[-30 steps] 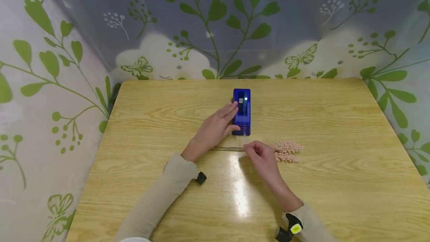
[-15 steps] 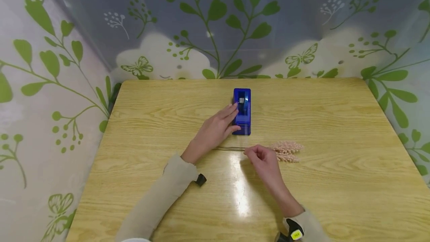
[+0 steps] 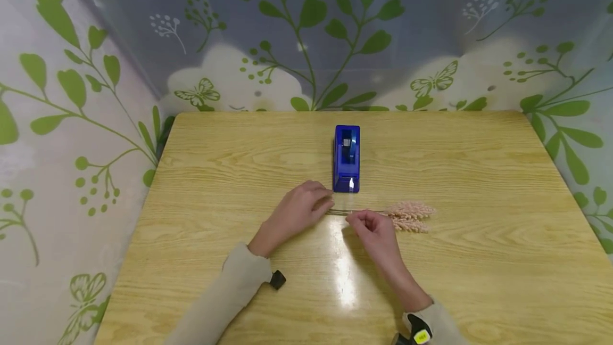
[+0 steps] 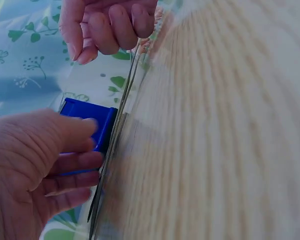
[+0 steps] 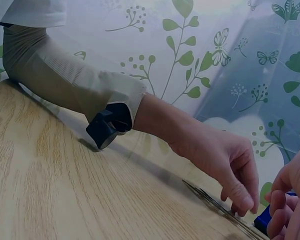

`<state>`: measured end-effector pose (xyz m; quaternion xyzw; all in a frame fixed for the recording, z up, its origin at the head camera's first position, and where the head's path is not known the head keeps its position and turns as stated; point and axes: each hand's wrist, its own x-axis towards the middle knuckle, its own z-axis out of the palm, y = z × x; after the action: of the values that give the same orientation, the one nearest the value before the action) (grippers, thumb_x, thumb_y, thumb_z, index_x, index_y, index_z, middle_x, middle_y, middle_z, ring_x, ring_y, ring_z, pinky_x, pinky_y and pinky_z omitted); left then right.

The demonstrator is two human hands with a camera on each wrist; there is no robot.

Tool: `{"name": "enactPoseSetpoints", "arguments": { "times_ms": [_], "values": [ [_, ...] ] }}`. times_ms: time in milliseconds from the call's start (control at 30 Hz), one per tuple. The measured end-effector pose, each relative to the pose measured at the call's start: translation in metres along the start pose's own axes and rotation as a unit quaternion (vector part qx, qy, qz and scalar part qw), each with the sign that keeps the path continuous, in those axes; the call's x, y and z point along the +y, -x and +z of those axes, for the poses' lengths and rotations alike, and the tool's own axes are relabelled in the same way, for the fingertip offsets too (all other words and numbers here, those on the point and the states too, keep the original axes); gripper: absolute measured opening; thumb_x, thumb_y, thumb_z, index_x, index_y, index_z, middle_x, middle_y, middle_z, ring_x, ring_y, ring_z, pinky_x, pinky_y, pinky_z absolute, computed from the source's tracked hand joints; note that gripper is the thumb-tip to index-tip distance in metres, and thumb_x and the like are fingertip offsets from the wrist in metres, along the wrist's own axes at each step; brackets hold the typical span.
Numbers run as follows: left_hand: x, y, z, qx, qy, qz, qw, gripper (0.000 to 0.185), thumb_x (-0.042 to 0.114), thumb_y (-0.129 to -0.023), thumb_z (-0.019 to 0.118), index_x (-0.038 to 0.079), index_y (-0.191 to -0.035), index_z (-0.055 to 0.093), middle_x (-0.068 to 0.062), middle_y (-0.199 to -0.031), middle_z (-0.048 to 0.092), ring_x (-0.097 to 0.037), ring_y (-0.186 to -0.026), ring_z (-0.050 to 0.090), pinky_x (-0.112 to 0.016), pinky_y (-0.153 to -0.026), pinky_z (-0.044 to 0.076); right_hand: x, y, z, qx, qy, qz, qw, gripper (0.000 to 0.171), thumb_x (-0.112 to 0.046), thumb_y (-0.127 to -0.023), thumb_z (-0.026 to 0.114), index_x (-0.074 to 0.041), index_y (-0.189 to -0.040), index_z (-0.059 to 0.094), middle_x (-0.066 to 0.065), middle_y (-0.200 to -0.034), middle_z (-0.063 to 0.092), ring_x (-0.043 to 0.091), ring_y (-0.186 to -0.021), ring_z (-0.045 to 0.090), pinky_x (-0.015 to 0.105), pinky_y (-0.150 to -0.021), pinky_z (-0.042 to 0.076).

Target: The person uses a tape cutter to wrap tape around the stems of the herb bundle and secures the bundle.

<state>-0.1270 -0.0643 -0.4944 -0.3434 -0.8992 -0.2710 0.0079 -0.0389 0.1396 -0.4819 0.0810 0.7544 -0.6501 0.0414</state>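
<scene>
A blue tape dispenser (image 3: 347, 171) stands on the wooden table. A short strip of clear tape (image 3: 348, 202) runs from its front edge towards me. My right hand (image 3: 378, 233) pinches that strip's end between thumb and index finger, over the stems. Sprigs with pale pink flower heads (image 3: 412, 210) lie crosswise in front of the dispenser, their thin stems (image 3: 337, 212) pointing left. My left hand (image 3: 298, 207) hovers by the stems, fingers relaxed and holding nothing. In the left wrist view, its fingertips are right beside the stems (image 4: 121, 120), with the dispenser (image 4: 87, 117) behind.
The wooden table (image 3: 230, 148) extends to both sides of the hands. Curtain-like walls (image 3: 268, 68) printed with green leaves and butterflies surround its back and sides. A black wrist camera (image 3: 278, 279) sits at the left cuff, close above the table.
My left hand has let go of the dispenser's left side and drawn back towards me, down to the stems. The right hand keeps its pinch on the tape, nearly still.
</scene>
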Motion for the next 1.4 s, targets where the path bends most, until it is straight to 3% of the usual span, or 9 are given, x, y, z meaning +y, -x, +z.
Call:
{"name": "enactPoseSetpoints", "arguments": {
  "times_ms": [200, 433, 833, 1133, 1400],
  "values": [
    [0.003, 0.008, 0.002, -0.028, 0.008, 0.010, 0.9995, 0.028, 0.031, -0.095, 0.079, 0.010, -0.114, 0.081, 0.000, -0.106, 0.072, -0.015, -0.100, 0.062, -0.028, -0.089, 0.056, 0.002, 0.001, 0.002, 0.000, -0.008, 0.008, 1.000, 0.023, -0.013, -0.100, 0.070, 0.010, -0.097, 0.072, -0.003, -0.065, 0.050, 0.005, -0.054, 0.038, 0.020, -0.047, 0.028],
    [0.005, 0.008, 0.008, -0.016, 0.004, 0.029, 0.9994, 0.020, 0.025, -0.094, 0.081, 0.011, -0.107, 0.083, 0.001, -0.101, 0.068, -0.014, -0.093, 0.058, -0.025, -0.080, 0.053, 0.004, 0.002, 0.003, 0.001, -0.010, 0.005, 1.000, 0.024, -0.015, -0.100, 0.071, 0.008, -0.098, 0.073, -0.003, -0.066, 0.049, 0.006, -0.055, 0.039, 0.020, -0.048, 0.028],
    [0.009, 0.008, 0.012, 0.010, -0.017, 0.044, 0.9988, 0.012, 0.020, -0.096, 0.078, 0.011, -0.100, 0.084, 0.000, -0.098, 0.069, -0.016, -0.089, 0.059, -0.027, -0.078, 0.052, 0.006, 0.002, 0.003, -0.002, -0.014, 0.004, 1.000, 0.025, -0.015, -0.101, 0.071, 0.009, -0.098, 0.073, -0.004, -0.064, 0.048, 0.006, -0.057, 0.039, 0.020, -0.049, 0.028],
    [0.013, 0.003, 0.011, 0.006, -0.039, 0.045, 0.9982, 0.009, 0.015, -0.097, 0.077, 0.009, -0.096, 0.084, -0.001, -0.095, 0.070, -0.017, -0.089, 0.061, -0.029, -0.082, 0.054, 0.006, -0.003, 0.003, -0.001, -0.005, 0.000, 1.000, 0.025, -0.016, -0.101, 0.070, 0.008, -0.095, 0.073, -0.004, -0.064, 0.048, 0.006, -0.056, 0.040, 0.019, -0.048, 0.029],
    [0.017, 0.007, 0.017, 0.025, -0.045, 0.039, 0.9979, 0.010, 0.010, -0.099, 0.072, 0.006, -0.094, 0.080, -0.001, -0.093, 0.067, -0.018, -0.089, 0.061, -0.030, -0.084, 0.054, 0.007, -0.001, 0.005, -0.010, 0.004, 0.013, 1.000, 0.023, -0.015, -0.102, 0.069, 0.006, -0.099, 0.073, 0.002, -0.069, 0.053, 0.008, -0.060, 0.045, 0.020, -0.052, 0.035]
  ]
}}
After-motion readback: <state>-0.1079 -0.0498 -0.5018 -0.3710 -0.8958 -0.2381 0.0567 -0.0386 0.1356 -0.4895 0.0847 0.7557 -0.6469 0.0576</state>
